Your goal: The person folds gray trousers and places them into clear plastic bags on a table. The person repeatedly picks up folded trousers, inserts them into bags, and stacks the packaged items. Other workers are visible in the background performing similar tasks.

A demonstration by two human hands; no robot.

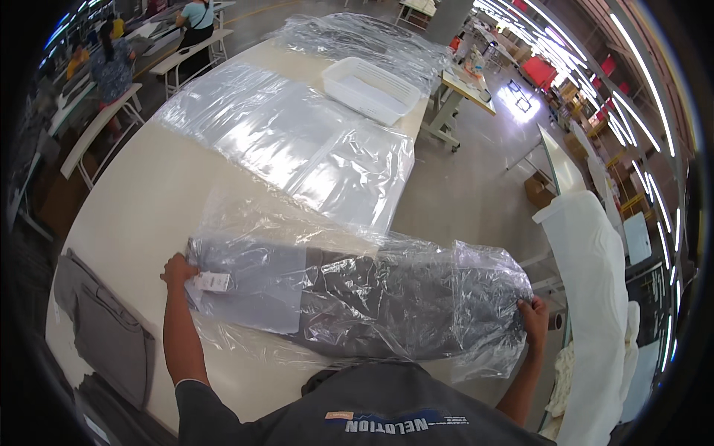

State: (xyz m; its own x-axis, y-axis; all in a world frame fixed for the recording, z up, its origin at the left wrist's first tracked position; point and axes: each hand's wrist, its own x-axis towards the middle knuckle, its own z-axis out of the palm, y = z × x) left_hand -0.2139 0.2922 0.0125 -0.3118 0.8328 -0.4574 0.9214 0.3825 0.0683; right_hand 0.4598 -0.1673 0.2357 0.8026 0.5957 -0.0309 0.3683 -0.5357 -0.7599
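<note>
A folded dark grey garment (357, 293) lies across the near part of the table inside a clear plastic bag (487, 297). Over its left part rests a pale translucent sheet (268, 286), with a white tag (212, 282) near the left end. My left hand (180, 269) is closed at that left end, on the garment's edge; whether it grips the plastic too I cannot tell. At the opposite end, my right hand (532, 320) pinches the crumpled edge of the bag. The garment stretches between both hands.
Flat clear plastic bags (297, 141) are spread beyond the garment, beside a white plastic basket (372, 89). Another folded grey garment (104, 327) lies at the table's left edge. White fabric (587, 282) drapes off to the right. Other people work at the far left.
</note>
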